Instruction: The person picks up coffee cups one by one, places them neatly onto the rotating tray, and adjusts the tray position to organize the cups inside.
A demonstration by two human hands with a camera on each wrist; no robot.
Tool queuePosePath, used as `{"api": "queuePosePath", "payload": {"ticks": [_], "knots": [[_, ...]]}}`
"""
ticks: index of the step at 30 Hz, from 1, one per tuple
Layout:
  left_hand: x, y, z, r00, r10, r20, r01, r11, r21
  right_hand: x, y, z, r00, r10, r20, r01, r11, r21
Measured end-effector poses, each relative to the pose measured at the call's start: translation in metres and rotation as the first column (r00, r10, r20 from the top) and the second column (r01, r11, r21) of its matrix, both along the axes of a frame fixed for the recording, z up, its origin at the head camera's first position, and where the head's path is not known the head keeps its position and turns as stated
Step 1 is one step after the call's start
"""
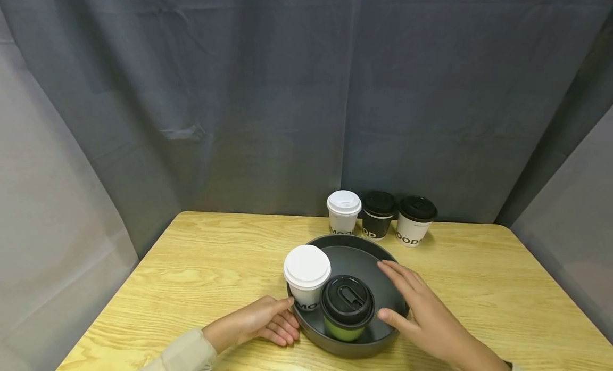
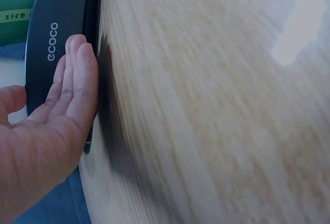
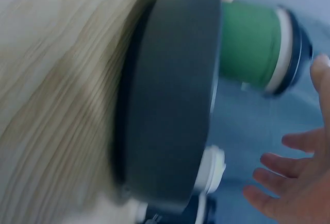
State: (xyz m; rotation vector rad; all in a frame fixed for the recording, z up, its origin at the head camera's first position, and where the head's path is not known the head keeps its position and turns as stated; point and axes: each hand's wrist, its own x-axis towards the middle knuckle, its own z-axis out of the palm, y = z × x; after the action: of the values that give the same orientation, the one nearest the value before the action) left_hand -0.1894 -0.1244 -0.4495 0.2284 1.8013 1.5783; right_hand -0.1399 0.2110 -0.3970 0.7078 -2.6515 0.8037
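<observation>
A round dark tray [image 1: 351,351] with raised sides stands on the table, marked "ecoco" on its outer wall. At its left stands a white-lidded paper cup [image 1: 307,270]; at its front is a green cup [image 1: 346,332] with a black lid, both upright. My left hand [image 1: 261,320] touches the tray's left side, its fingers [image 2: 82,74] extended along the outer wall and the thumb up at the rim beside the white cup. Over the tray's right side hovers my right hand [image 1: 426,312], fingers spread and holding nothing, thumb close to the green cup.
Behind the tray, three lidded paper cups stand in a row: one white [image 1: 344,211], one black [image 1: 377,215], and one white with a black lid [image 1: 415,221]. Grey cloth [image 1: 268,105] hangs along the back of the wooden table [image 1: 191,270].
</observation>
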Motion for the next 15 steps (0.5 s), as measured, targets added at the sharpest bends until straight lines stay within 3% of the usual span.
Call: {"api": "queuePosePath", "payload": {"ticks": [5, 15], "knots": [[0.006, 0.006, 0.000, 1.000, 0.006, 0.004, -0.006, 1.000, -0.001, -0.011, 0.025, -0.007, 0.995, -0.069, 0.066, 0.067, 0.997, 0.040], [0.021, 0.022, 0.001, 0.993, -0.115, 0.038, 0.113, 0.992, 0.046, -0.025, 0.050, -0.030, 0.987, -0.023, 0.159, -0.004, 0.986, 0.167]]}}
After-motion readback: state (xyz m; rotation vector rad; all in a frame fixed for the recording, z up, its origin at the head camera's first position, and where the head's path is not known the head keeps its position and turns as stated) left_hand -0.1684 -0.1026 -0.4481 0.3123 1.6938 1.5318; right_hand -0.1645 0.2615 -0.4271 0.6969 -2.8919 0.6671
